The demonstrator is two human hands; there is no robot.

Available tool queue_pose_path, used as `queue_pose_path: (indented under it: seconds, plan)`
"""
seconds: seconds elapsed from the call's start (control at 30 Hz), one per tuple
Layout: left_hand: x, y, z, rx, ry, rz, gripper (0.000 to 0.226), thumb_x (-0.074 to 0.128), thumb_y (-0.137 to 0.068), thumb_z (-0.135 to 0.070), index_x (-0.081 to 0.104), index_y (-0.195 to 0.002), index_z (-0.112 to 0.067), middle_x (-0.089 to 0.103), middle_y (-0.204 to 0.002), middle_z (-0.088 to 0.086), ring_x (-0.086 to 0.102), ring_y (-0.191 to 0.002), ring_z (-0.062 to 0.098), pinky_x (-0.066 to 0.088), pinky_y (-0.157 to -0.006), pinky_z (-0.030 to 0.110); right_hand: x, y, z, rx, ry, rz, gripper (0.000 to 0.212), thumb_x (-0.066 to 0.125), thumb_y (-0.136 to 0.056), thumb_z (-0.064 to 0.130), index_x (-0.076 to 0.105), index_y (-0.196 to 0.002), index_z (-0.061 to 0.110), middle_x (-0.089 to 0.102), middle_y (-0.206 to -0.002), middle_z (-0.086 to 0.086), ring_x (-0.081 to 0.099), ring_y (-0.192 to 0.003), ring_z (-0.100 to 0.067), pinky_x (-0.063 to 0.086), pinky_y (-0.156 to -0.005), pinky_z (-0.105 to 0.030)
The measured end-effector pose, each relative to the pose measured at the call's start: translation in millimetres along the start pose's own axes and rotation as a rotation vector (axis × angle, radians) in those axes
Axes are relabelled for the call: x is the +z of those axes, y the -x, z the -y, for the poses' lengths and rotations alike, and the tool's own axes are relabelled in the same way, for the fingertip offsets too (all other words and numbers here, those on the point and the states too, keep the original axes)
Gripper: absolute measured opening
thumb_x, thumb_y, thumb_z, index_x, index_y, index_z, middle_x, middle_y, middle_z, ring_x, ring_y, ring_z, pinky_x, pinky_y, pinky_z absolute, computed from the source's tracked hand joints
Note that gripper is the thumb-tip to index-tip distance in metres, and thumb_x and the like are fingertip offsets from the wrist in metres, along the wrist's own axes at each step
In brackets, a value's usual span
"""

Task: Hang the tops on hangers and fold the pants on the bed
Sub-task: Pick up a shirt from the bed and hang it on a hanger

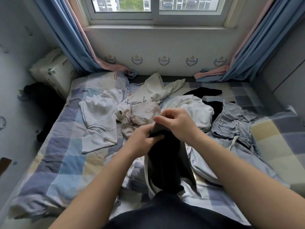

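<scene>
Head view: both hands meet mid-frame over the bed (54, 164), gripping the top edge of a dark garment (166, 162) that hangs down toward the near edge. Left hand (145, 139) fingers closed on the fabric; right hand (175, 121) pinches it, fingers curled. White tops (99, 116) lie left and far, light blue clothes (234, 124) right, black item (204, 92) far right.

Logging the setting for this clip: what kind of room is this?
Most likely a home bedroom: a bed with a checked quilt strewn with loose clothes, blue curtains framing a window onto apartment blocks, and a pillow in the corner.
</scene>
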State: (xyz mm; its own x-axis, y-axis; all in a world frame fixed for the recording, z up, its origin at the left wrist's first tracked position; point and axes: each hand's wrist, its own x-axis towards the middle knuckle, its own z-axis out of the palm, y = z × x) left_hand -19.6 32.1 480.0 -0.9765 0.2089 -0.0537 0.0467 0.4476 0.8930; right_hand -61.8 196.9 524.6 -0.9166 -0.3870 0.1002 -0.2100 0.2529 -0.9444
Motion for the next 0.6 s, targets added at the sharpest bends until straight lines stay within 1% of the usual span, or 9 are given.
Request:
queue_pose_path:
  seconds: [0.1,0.17,0.2,0.27,0.3,0.37,0.43,0.53,0.6]
  plan:
    - [1,-1,-7,0.039,0.187,-0.141,0.01,0.061,-0.081,-0.014,0.068,-0.084,-0.019,0.066,-0.076,-0.007,0.058,-0.072,0.012,0.048,-0.068,0.037,-13,5,-5,0.085,0.07,0.121,0.029,0.086,-0.076,0.025,0.063,-0.09,0.014,0.064,-0.071,-0.002,0.055,-0.061,-0.009,0.045,-0.061,-0.025]
    - [-1,-2,-20,0.108,0.2,-0.202,0.019,0.056,-0.08,-0.009,0.062,-0.073,-0.026,0.057,-0.066,-0.014,0.051,-0.064,0.007,0.04,-0.061,0.025,-18,12,-20,0.151,0.249,0.225,0.035,0.086,-0.07,0.031,0.062,-0.095,0.028,0.067,-0.081,0.002,0.064,-0.073,-0.012,0.051,-0.069,-0.028]
    - [-4,-2,-27,0.147,0.21,-0.213,0.025,0.055,-0.08,-0.006,0.062,-0.073,-0.029,0.057,-0.065,-0.015,0.052,-0.063,0.004,0.04,-0.061,0.021,-15,16,-30,0.169,0.331,0.244,0.028,0.081,-0.069,0.032,0.063,-0.09,0.031,0.068,-0.083,0.002,0.067,-0.08,-0.016,0.053,-0.073,-0.032]
    - [-3,-7,-42,0.212,0.276,-0.223,0.032,0.052,-0.08,-0.003,0.064,-0.073,-0.032,0.059,-0.066,-0.017,0.054,-0.065,0.001,0.041,-0.063,0.016,-12,30,-64,0.259,0.471,0.186,0.009,0.067,-0.066,0.033,0.059,-0.069,0.033,0.064,-0.076,-0.001,0.066,-0.081,-0.025,0.048,-0.068,-0.034]
    - [-8,-7,-46,0.22,0.311,-0.263,0.03,0.052,-0.08,-0.006,0.066,-0.074,-0.032,0.061,-0.068,-0.016,0.056,-0.067,0.002,0.043,-0.065,0.018,-7,36,-82,0.312,0.521,0.178,0.009,0.065,-0.068,0.03,0.056,-0.065,0.03,0.062,-0.074,-0.004,0.065,-0.081,-0.03,0.042,-0.064,-0.032]
    - [-21,-10,-50,0.178,0.409,-0.357,0.018,0.057,-0.08,-0.019,0.071,-0.081,-0.03,0.066,-0.074,-0.009,0.061,-0.075,0.01,0.048,-0.071,0.027,1,50,-116,0.443,0.603,0.22,0.007,0.066,-0.077,0.023,0.06,-0.074,0.023,0.067,-0.084,-0.013,0.065,-0.088,-0.034,0.036,-0.062,-0.031]
    - [-39,-17,-42,0.116,0.491,-0.494,0.017,0.06,-0.078,-0.028,0.074,-0.088,-0.028,0.07,-0.081,-0.003,0.064,-0.082,0.016,0.053,-0.078,0.033,4,60,-137,0.556,0.631,0.267,0.008,0.065,-0.085,0.026,0.065,-0.089,0.018,0.07,-0.099,-0.016,0.065,-0.096,-0.034,0.045,-0.069,-0.034]
    - [-55,-25,-21,-0.012,0.465,-0.646,0.019,0.062,-0.078,-0.034,0.07,-0.095,-0.036,0.074,-0.087,-0.007,0.068,-0.087,0.014,0.055,-0.079,0.031,-5,55,-137,0.531,0.51,0.181,0.015,0.06,-0.097,0.022,0.058,-0.083,0.021,0.069,-0.093,-0.015,0.06,-0.085,-0.024,0.045,-0.075,-0.037]
    - [-53,-25,-5,-0.103,0.409,-0.536,0.031,0.069,-0.076,-0.041,0.062,-0.105,-0.047,0.074,-0.102,-0.009,0.069,-0.1,0.013,0.054,-0.087,0.03,-12,43,-116,0.432,0.336,0.057,0.028,0.06,-0.098,0.013,0.056,-0.071,0.02,0.062,-0.074,0.0,0.052,-0.075,-0.012,0.042,-0.068,-0.033]
